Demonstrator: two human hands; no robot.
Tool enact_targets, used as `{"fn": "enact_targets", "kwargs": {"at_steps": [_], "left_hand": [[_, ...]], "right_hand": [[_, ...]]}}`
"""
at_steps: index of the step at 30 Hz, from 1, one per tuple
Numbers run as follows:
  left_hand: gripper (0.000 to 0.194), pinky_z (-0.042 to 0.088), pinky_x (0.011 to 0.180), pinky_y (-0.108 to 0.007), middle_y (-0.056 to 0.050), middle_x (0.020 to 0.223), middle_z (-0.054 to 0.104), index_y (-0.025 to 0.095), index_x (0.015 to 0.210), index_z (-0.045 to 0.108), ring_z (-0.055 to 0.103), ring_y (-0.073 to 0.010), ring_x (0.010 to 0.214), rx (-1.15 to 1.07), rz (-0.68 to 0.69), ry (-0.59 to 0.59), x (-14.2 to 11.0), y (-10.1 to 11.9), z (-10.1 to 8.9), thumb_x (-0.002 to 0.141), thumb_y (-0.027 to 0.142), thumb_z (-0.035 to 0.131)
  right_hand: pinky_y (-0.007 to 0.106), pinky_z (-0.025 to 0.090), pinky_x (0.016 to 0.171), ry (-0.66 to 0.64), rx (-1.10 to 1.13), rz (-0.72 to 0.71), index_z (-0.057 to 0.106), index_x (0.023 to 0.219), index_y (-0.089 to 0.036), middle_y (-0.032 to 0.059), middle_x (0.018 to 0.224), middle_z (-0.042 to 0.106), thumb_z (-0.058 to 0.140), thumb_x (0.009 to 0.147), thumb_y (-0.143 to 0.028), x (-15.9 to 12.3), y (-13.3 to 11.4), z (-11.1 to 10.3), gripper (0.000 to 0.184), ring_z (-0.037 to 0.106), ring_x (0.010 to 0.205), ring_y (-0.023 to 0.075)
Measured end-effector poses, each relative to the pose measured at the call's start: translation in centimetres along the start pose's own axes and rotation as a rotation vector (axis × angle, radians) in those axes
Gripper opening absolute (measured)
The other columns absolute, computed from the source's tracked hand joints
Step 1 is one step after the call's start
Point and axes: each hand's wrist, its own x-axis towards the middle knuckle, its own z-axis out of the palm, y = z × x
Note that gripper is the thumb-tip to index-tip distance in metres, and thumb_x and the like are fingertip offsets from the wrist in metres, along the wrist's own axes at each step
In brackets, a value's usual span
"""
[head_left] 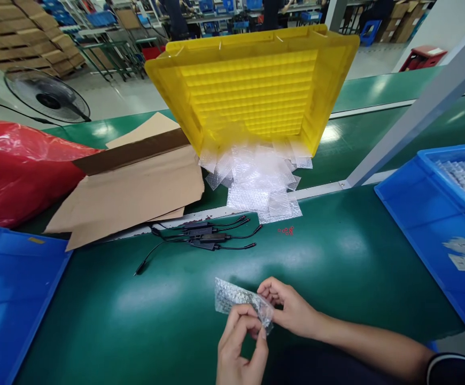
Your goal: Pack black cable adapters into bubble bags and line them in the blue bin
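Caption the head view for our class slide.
Two hands hold a bubble-wrap pouch over a green surface, black cables beyond.

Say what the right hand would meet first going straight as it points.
The right hand would meet the bubble-wrap pouch at its fingertips; beyond, perhaps the black cables, depth being unclear.

I see a crinkled, see-through bubble-wrap pouch (229,295). It slants down rightward, its right end in the left hand (242,342) and right hand (292,312).
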Motion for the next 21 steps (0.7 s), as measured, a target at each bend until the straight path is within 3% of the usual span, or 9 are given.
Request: {"fn": "enact_targets", "kwargs": {"at_steps": [4,7,9,11,13,15,18,21], "left_hand": [[0.017,0.044,0.064,-0.026,-0.005,0.085,0.051,0.019,0.075,0.053,0.050,-0.0135,0.069,0.073,0.050,-0.018,-0.5,-0.3,0.6,0.090,0.019,0.046],[0.011,0.050,0.082,-0.033,-0.010,0.105,0.055,0.021,0.098,0.059,0.056,-0.0211,0.098,0.208,0.110,0.036,-0.2,-1.4,-1.0,0.091,0.025,0.052],[0.035,0.049,0.092,-0.041,-0.012,0.126,0.051,0.024,0.125,0.051,0.048,-0.0270,0.120,0.357,0.128,0.032,0.4,-2.5,-2.8,0.090,0.031,0.054],[0.049,0.047,0.097,-0.046,-0.010,0.134,0.050,0.028,0.138,0.039,0.045,-0.0280,0.126,0.477,0.176,-0.090,1.2,-3.5,-4.6,0.091,0.035,0.054],[0.039,0.045,0.100,-0.046,-0.005,0.124,0.060,0.030,0.131,0.047,0.055,-0.0243,0.116,0.513,0.249,-0.271,2.1,-4.2,-5.7,0.092,0.034,0.052],[0.020,0.050,0.094,-0.041,-0.001,0.106,0.067,0.028,0.111,0.059,0.063,-0.0196,0.100,0.486,0.280,-0.391,2.7,-4.4,-6.1,0.094,0.031,0.050],[0.016,0.054,0.072,-0.030,-0.001,0.092,0.067,0.025,0.095,0.062,0.064,-0.0171,0.085,0.430,0.255,-0.396,3.1,-4.1,-5.6,0.095,0.028,0.046],[0.015,0.053,0.068,-0.027,-0.003,0.090,0.065,0.023,0.093,0.061,0.063,-0.0166,0.082,0.345,0.271,-0.356,3.0,-4.0,-4.6,0.095,0.024,0.047]], "right_hand": [[0.019,0.042,0.061,-0.087,-0.010,0.026,0.054,0.102,-0.014,0.0014,0.086,0.060,0.058,0.084,-0.026,0.4,0.1,-0.3,0.023,0.054,0.070,0.0079],[0.020,0.044,0.066,-0.099,-0.154,-0.014,0.057,0.105,-0.014,0.0032,0.092,0.064,0.056,0.081,-0.019,0.3,-0.5,-1.1,0.025,0.058,0.076,0.0103],[0.023,0.046,0.075,-0.141,-0.330,-0.080,0.060,0.109,-0.015,0.0049,0.101,0.066,0.054,0.081,-0.014,0.1,-1.0,-1.9,0.029,0.062,0.086,0.0133],[0.025,0.046,0.082,-0.209,-0.473,-0.145,0.062,0.112,-0.018,0.0051,0.106,0.067,0.049,0.085,-0.014,-0.2,-1.6,-2.7,0.031,0.063,0.094,0.0147],[0.026,0.046,0.086,-0.264,-0.554,-0.171,0.063,0.115,-0.019,0.0044,0.108,0.068,0.042,0.090,-0.015,-0.5,-2.0,-3.6,0.032,0.063,0.098,0.0147],[0.028,0.047,0.088,-0.280,-0.640,-0.162,0.062,0.118,-0.020,0.0043,0.112,0.067,0.038,0.090,-0.013,-0.9,-2.3,-4.5,0.037,0.064,0.101,0.0155],[0.032,0.045,0.095,-0.207,-0.778,-0.184,0.059,0.123,-0.017,0.0064,0.121,0.063,0.034,0.083,-0.003,-1.3,-3.2,-5.5,0.049,0.059,0.110,0.0167],[0.035,0.042,0.101,-0.091,-0.897,-0.305,0.054,0.126,-0.014,0.0093,0.126,0.059,0.033,0.086,-0.007,-1.5,-4.3,-5.5,0.045,0.053,0.118,0.0172]]}}
